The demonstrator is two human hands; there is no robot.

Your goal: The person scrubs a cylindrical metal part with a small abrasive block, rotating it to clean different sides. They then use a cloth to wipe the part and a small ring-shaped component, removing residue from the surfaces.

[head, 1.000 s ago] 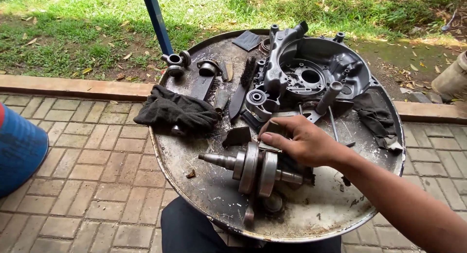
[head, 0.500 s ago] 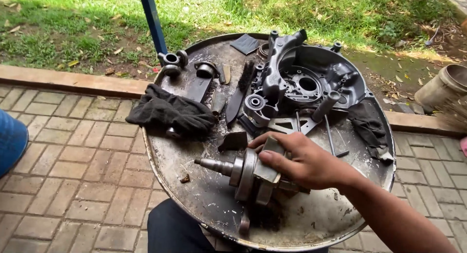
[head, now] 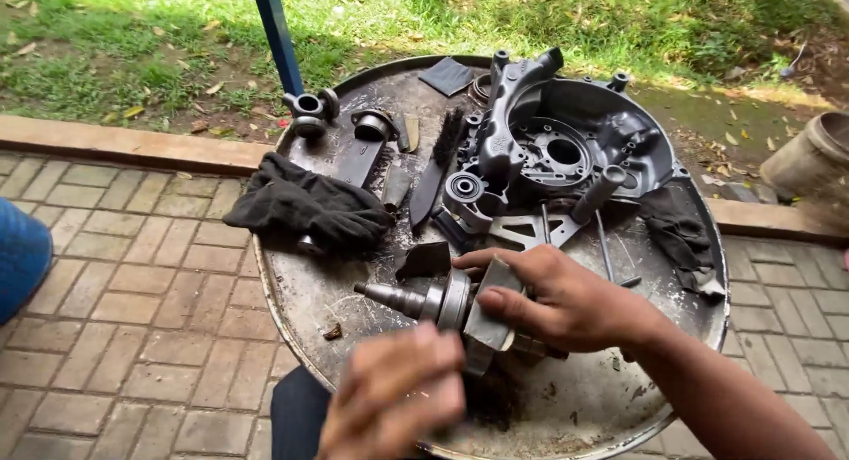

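- a round, greasy metal drum-lid tabletop (head: 354, 292) is standing on grey brick paving (head: 133, 274), with a concrete kerb and grass lying beyond.
- the left hand (head: 393, 398) is hovering blurred at the near edge, fingers loosely curled; i cannot tell whether it is holding anything.
- the right hand (head: 566, 296) is gripping the grey steel crankshaft with flat webs (head: 442, 302), which is lying on the tabletop's near half, its tapered end pointing left.
- a crumpled black cloth (head: 305, 208) is hanging over the left rim.
- a dark cast-metal engine casing (head: 575, 141) is filling the far right, and a black brush (head: 438, 172) is lying beside it.
- a blue metal pole (head: 276, 35) is rising behind.
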